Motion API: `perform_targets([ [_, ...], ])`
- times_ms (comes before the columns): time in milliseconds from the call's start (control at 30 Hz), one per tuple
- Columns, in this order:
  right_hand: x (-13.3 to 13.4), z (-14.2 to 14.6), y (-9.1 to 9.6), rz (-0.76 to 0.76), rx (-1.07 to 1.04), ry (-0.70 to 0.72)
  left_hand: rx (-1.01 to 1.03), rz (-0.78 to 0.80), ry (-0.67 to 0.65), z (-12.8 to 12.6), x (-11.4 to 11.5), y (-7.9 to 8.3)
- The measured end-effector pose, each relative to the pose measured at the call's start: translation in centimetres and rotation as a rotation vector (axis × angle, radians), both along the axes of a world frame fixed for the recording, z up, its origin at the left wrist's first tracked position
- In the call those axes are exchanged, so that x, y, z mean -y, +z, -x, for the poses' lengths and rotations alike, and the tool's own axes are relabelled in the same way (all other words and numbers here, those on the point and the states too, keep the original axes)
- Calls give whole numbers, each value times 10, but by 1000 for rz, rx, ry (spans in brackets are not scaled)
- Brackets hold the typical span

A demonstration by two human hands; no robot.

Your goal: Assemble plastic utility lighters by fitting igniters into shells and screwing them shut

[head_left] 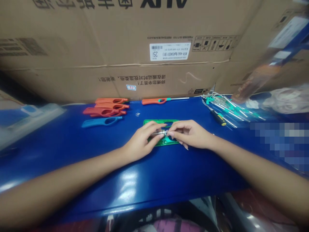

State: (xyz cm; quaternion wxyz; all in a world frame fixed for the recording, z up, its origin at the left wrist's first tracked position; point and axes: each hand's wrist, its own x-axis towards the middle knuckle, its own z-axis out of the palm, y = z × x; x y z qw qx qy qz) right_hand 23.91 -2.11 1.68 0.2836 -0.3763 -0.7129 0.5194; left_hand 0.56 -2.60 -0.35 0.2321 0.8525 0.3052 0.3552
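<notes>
Both my hands meet over a green plastic lighter shell (154, 122) lying flat on the blue table (72, 145). My left hand (142, 140) pinches a small clear tube-like part (161, 132) with its fingers closed on it. My right hand (189, 133) pinches the same part from the other side, fingers pressed together. The part sits just above the green shell. The lower half of the shell is hidden under my fingers.
Several orange lighter shells (106, 108) and a blue one (101, 122) lie at the back left. An orange long-nosed lighter (156, 101) lies by the cardboard box (145, 48). A heap of metal rods with green ends (227, 106) and a yellow-handled screwdriver (218, 117) lie at the right.
</notes>
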Motion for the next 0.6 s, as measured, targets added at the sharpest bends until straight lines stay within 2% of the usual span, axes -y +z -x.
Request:
perform_targets([
  [167,-1,2,-8,-92,-89,-62,53,117,-1,-1,1,-1],
  [267,-2,2,-9,-126,-103,-52,52,102,0,-1,2,0],
  [600,-2,2,-6,-63,-95,-45,-1,32,-10,0,2,5],
])
